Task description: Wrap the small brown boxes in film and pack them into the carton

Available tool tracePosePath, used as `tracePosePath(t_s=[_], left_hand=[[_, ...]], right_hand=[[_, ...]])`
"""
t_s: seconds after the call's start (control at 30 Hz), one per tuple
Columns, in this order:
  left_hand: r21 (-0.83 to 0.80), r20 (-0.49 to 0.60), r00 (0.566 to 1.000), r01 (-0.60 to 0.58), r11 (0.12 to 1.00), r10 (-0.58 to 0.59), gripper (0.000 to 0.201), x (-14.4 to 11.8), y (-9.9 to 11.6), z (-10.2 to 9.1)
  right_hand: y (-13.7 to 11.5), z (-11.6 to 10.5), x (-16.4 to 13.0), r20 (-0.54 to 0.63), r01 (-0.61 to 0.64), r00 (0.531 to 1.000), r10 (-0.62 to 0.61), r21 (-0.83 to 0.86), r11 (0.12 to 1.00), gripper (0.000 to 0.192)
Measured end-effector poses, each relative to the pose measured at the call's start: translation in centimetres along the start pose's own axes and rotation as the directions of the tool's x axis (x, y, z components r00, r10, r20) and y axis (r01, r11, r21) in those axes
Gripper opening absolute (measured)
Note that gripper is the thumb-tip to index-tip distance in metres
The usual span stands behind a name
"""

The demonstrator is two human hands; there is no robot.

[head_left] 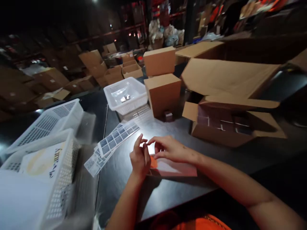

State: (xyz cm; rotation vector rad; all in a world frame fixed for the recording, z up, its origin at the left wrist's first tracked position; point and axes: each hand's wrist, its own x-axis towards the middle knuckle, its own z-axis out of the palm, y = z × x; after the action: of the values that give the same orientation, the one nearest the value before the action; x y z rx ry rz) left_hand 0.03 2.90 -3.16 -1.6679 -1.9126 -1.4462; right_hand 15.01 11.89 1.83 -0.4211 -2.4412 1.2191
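Pinching flat pink carton (175,169), both hands (153,153), glossy black tabletop (168,134).

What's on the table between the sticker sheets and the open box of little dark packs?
In the head view, both hands, left hand and right hand, on a pinkish flat box, lie between sticker sheets and open box.

Both forearms are seen bare, extended forward from the near edge of the desk. The left hand (139,159) is held upright with the back turned to the camera, wrist slightly bent, fingers (138,143) raised and loosely curled. The right hand (168,148) is brought in from the right, palm down, its index finger (153,140) stretched toward the left fingertips (contact between the 2 cannot be told). The right forearm is laid diagonally toward the near right corner.
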Motion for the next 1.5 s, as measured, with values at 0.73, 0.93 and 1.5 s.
tracePosePath(t_s=[0.73,0.93,1.5], left_hand=[[0.256,-0.062,0.990,-0.110,0.960,0.130,0.042,0.7,-1.0,-0.6],[0.228,-0.052,0.999,0.001,0.974,0.011,0.059,0.6,-0.9,-0.9],[0.321,0.106,0.952,0.242,0.916,-0.289,0.043,1.2,-0.5,-0.4]], right_hand=[[2.7,1.2,-1.1,-0.200,0.063,0.975,-0.099,-0.181,0.982,0.031],[2.7,1.4,-1.2,-0.155,0.134,0.971,-0.183,-0.279,0.951,0.034],[2.5,1.1,-1.2,-0.098,0.066,0.991,-0.096,-0.270,0.961,0.014]])
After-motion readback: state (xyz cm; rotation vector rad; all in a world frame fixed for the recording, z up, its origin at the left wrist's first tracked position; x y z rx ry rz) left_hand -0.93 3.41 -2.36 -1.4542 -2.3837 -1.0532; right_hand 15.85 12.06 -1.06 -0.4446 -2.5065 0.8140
